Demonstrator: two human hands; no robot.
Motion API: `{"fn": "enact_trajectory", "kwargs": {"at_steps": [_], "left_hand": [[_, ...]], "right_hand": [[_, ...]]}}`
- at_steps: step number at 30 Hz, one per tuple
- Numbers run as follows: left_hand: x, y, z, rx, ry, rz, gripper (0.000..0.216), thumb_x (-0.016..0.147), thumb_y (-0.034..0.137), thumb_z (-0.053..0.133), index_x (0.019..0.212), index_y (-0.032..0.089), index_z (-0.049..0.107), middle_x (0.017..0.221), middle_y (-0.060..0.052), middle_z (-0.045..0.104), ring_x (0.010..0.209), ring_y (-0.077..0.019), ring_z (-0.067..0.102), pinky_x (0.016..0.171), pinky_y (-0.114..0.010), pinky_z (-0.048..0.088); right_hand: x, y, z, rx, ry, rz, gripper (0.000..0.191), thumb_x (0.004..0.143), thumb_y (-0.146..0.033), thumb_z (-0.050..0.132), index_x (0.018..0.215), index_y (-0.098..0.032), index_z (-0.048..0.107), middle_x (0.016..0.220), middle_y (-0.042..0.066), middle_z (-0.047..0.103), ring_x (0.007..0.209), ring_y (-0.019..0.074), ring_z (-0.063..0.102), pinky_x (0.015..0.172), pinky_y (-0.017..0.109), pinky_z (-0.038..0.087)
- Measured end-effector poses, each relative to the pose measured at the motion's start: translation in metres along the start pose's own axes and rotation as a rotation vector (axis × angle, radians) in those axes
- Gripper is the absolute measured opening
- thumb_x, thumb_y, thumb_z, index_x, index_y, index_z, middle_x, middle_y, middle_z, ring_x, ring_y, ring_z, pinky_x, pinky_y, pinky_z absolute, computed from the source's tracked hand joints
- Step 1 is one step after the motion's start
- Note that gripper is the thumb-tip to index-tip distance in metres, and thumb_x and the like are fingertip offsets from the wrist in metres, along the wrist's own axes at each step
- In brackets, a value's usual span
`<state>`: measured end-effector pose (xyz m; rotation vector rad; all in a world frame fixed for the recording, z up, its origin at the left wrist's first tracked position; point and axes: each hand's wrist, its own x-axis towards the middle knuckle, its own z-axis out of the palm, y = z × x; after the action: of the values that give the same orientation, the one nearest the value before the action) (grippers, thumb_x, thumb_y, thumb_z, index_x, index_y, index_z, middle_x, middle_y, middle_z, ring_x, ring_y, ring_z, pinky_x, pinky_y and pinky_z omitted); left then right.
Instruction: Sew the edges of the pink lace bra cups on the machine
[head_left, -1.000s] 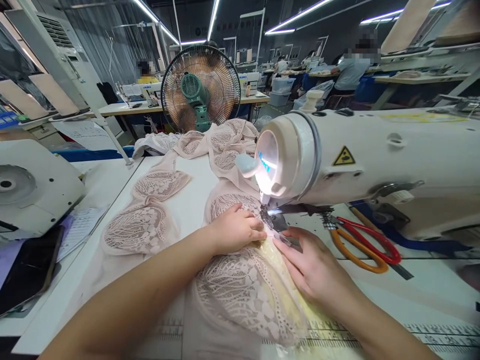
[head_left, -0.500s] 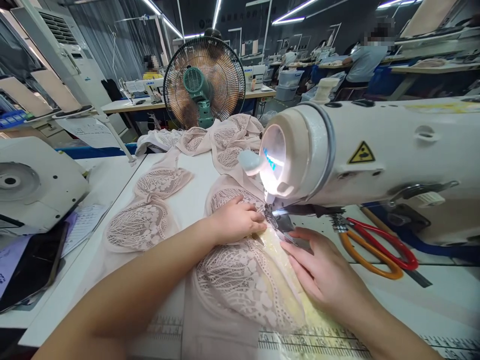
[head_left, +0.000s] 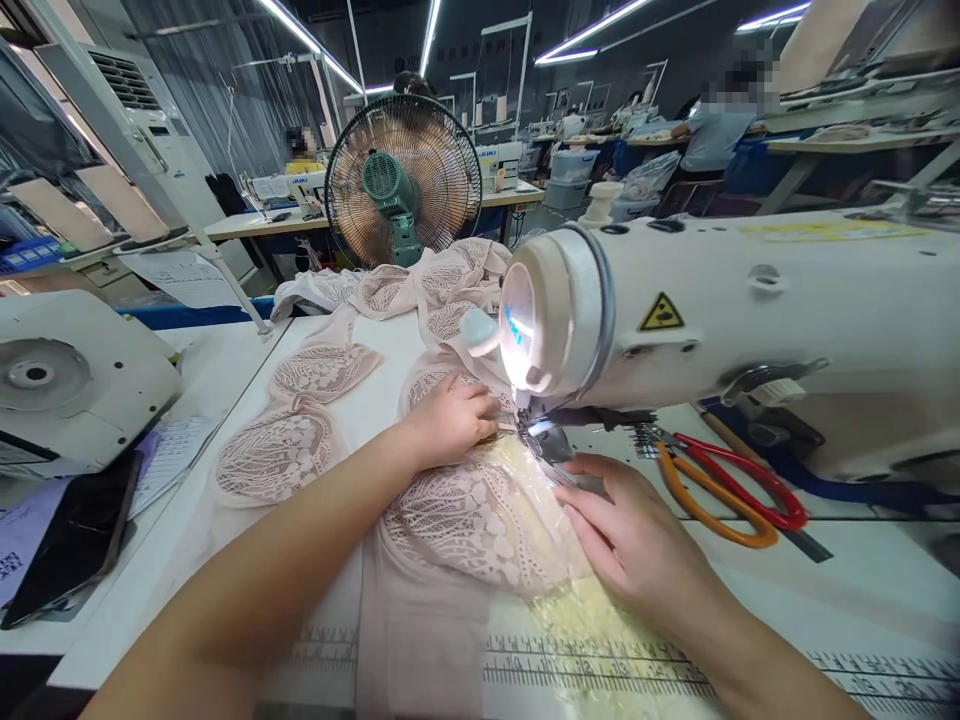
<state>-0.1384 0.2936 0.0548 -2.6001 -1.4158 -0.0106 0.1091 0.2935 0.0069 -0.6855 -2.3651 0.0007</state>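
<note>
At the table's left edge: a dark phone point(head_left: 71, 545) lies flat beside papers, just below a second white machine point(head_left: 67, 385); both are well apart from the hands.
Spare lace pieces: two pink lace pieces point(head_left: 274, 450) lie flat between that machine and the left forearm, and a strip of bare white table point(head_left: 375, 395) separates them from the worked piece.
Far edge: a heap of pink fabric point(head_left: 420, 285) spills over the table's back edge, with a standing fan point(head_left: 403, 180) close behind it.
Left hand: the left hand point(head_left: 450, 420) rests on the lace panel point(head_left: 465, 520), fingers bent and tips pressed down just left of the presser foot. Its grip wraps nothing that shows, and I cannot tell whether the tips pinch the lace.
Lace panel: it lies flat under both hands. Its upper edge runs to the presser foot and its lower edge comes near the printed ruler point(head_left: 600, 672) along the table's near edge.
Presser foot: the presser foot point(head_left: 538, 437) sits on the fabric edge between the two sets of fingertips, lit by the lamp.
Yellow layer: a pale yellow layer point(head_left: 592, 610) shows along the panel's right edge.
Right hand: the right hand point(head_left: 637, 535) lies palm down with fingers straight. Its grip is open and holds nothing as it presses the yellow layer just beside the foot.
Scissors: orange and red scissors point(head_left: 720, 490) lie on the table right of that hand, near it but apart.
Sewing machine: the white arm of the sewing machine point(head_left: 750, 320) spans the right half, leaving low room beneath it.
</note>
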Motion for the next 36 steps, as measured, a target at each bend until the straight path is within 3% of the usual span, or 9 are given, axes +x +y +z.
{"fn": "enact_trajectory", "kwargs": {"at_steps": [3,6,9,16,21,24,27,31,36], "left_hand": [[-0.005,0.023,-0.013,-0.071,0.060,0.031,0.023,0.087,0.015,0.047,0.099,0.015,0.067,0.104,-0.010,0.065,0.101,-0.0232,0.056,0.092,-0.040,0.040],[-0.006,0.044,-0.016,-0.133,-0.051,0.033,0.015,0.083,0.025,0.057,0.089,0.014,0.065,0.083,-0.009,0.063,0.087,-0.0222,0.056,0.077,-0.033,0.045],[-0.005,0.049,-0.010,-0.365,-0.094,-0.129,0.009,0.082,0.021,0.056,0.075,0.016,0.058,0.074,-0.004,0.059,0.077,-0.0177,0.054,0.071,-0.028,0.043],[-0.006,0.036,0.005,-1.272,0.449,-0.607,0.015,0.081,0.028,0.048,0.071,0.018,0.044,0.063,0.003,0.047,0.059,-0.0103,0.045,0.058,-0.021,0.037],[-0.005,0.038,0.014,-1.168,0.498,-0.745,0.012,0.081,0.027,0.048,0.074,0.019,0.045,0.058,0.005,0.042,0.054,-0.0095,0.041,0.055,-0.020,0.034],[-0.010,0.040,0.008,-0.829,0.357,-0.693,0.010,0.083,0.022,0.045,0.087,0.019,0.054,0.065,0.003,0.050,0.061,-0.0120,0.047,0.059,-0.022,0.036],[-0.017,0.044,-0.004,-0.378,0.010,-0.534,0.040,0.082,0.016,0.042,0.119,0.027,0.053,0.085,-0.002,0.060,0.072,-0.0179,0.056,0.063,-0.026,0.039],[-0.018,0.053,-0.015,-0.088,-0.329,-0.357,0.048,0.081,0.017,0.042,0.126,0.032,0.051,0.090,-0.005,0.060,0.068,-0.0207,0.060,0.056,-0.026,0.038],[-0.010,0.060,-0.018,-0.001,-0.407,-0.357,0.050,0.082,0.018,0.040,0.131,0.026,0.045,0.091,-0.007,0.062,0.067,-0.0231,0.062,0.053,-0.026,0.040]], "right_hand": [[0.001,-0.001,-0.005,0.042,0.054,0.010,0.023,0.089,-0.016,0.043,0.091,-0.015,0.066,0.102,0.014,0.060,0.099,0.0271,0.057,0.076,0.039,0.053],[0.002,-0.003,-0.009,0.124,0.117,-0.003,0.018,0.088,-0.013,0.046,0.091,-0.015,0.063,0.096,0.012,0.062,0.095,0.0251,0.057,0.076,0.037,0.050],[0.001,-0.005,-0.011,0.253,0.094,-0.019,0.016,0.089,-0.013,0.045,0.090,-0.017,0.061,0.091,0.008,0.062,0.086,0.0201,0.058,0.071,0.031,0.048],[-0.004,-0.011,-0.012,0.633,-0.382,0.049,0.042,0.096,-0.035,0.039,0.138,-0.025,0.040,0.071,-0.002,0.058,0.062,0.0138,0.054,0.059,0.025,0.045],[0.002,-0.024,-0.012,0.677,-0.471,-0.015,0.031,0.093,-0.042,0.044,0.100,-0.020,0.066,0.069,0.003,0.062,0.065,0.0166,0.056,0.062,0.026,0.042],[0.005,-0.024,-0.010,0.611,-0.426,0.100,0.040,0.094,-0.039,0.039,0.069,-0.019,0.062,0.060,0.003,0.058,0.058,0.0157,0.052,0.056,0.026,0.039],[0.006,-0.019,-0.008,0.533,-0.408,0.235,0.041,0.094,-0.034,0.037,0.061,-0.019,0.056,0.058,0.002,0.056,0.057,0.0157,0.051,0.054,0.026,0.037],[0.004,-0.015,-0.010,0.546,-0.442,0.266,0.031,0.090,-0.030,0.038,0.082,-0.021,0.067,0.071,0.004,0.066,0.064,0.0182,0.058,0.058,0.027,0.042],[0.001,-0.017,-0.009,0.485,-0.417,0.319,0.043,0.089,-0.031,0.034,0.119,-0.018,0.061,0.080,0.006,0.070,0.070,0.0212,0.062,0.061,0.030,0.046]]}}
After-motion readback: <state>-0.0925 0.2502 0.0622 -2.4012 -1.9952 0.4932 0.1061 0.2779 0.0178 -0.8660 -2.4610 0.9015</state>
